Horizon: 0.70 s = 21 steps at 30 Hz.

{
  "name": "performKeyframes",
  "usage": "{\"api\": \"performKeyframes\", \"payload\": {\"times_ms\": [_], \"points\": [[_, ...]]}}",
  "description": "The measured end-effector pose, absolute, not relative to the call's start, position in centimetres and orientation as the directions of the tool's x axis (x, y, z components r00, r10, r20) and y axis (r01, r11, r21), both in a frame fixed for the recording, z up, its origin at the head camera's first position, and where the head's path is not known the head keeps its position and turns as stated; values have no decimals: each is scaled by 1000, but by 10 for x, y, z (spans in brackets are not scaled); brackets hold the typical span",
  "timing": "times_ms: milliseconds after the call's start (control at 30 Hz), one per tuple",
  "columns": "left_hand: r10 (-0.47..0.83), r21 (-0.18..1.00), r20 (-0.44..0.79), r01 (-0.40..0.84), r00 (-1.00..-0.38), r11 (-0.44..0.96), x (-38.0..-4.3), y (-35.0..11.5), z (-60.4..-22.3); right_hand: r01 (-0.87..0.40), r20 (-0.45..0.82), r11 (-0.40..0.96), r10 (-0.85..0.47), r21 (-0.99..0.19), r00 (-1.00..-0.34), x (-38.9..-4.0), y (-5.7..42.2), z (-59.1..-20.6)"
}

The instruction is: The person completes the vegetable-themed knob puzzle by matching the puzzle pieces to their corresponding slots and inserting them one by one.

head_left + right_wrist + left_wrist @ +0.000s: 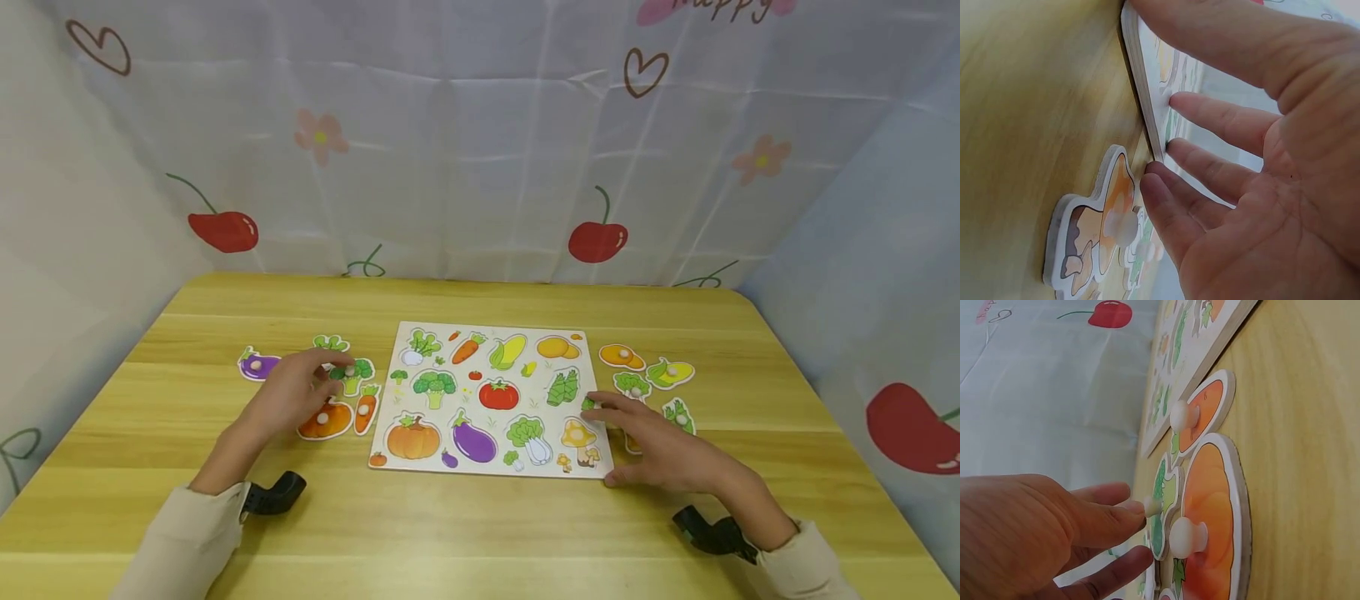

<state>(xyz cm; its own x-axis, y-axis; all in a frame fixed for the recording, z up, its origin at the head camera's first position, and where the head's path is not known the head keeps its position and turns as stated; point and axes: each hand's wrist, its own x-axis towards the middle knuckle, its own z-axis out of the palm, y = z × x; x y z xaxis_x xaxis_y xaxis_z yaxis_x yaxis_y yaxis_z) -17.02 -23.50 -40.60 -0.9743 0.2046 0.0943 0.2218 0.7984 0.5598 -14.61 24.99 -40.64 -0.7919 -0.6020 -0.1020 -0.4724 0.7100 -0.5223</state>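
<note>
I see the broccoli piece [357,379] between the puzzle board [533,385] and the tabletop's [465,533] left edge. The left hand [296,396], slightly parted, is at its knob [1152,507]; I can't tell whether it grips. The right hand [660,442], outstretched and holding nothing, touches the board's right edge near the mushroom piece [1091,225].

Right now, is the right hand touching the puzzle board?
Touching. The right wrist view shows it: fingers of the right hand rest on the puzzle board near its edge.
</note>
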Motion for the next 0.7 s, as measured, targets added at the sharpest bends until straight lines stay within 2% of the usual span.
{"api": "performKeyframes", "payload": {"times_ms": [300,700], "points": [[234,572,51,221,-971,790,-182,-233,-407,-468,-108,716,-598,-519,-794,-144,252,-407],[239,556,66,234,-969,797,-185,-233,-409,-475,-117,704,-614,-528,-780,-142,250,-405]]}}
